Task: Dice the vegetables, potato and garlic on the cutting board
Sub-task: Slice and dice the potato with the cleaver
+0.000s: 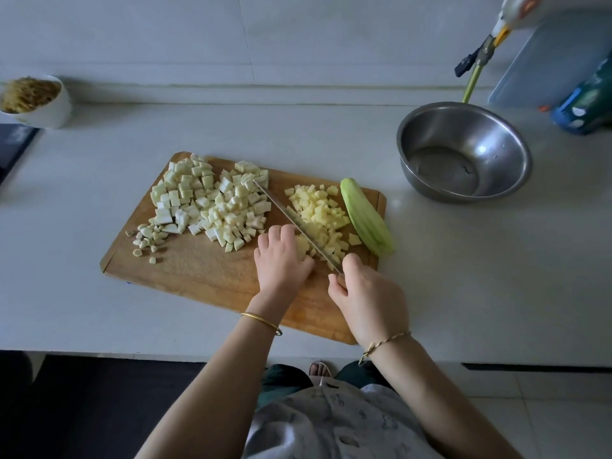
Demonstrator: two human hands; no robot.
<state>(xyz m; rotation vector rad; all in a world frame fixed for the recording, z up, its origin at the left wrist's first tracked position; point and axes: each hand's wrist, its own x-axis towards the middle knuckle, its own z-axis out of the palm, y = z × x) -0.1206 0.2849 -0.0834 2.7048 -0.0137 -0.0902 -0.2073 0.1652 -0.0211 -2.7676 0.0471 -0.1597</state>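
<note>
A wooden cutting board [205, 276] lies on the white counter. On its left part sits a big heap of pale diced vegetable [212, 200], with chopped garlic pieces [149, 238] at the heap's near left. Yellow diced potato [323, 212] lies right of centre. A peeled pale green vegetable [366, 217] rests whole along the board's right edge. My right hand [367, 303] grips the knife [291, 220] by its handle, the blade slanting across the potato. My left hand [281, 260] has curled fingers holding the uncut piece of potato [302, 248] against the blade.
A steel bowl [463, 154] stands right of the board. A white cup [36, 101] filled with something brown sits at the far left. A blue container [549, 58] and a blue and green object [586, 101] are at the far right. The counter's front edge runs just below the board.
</note>
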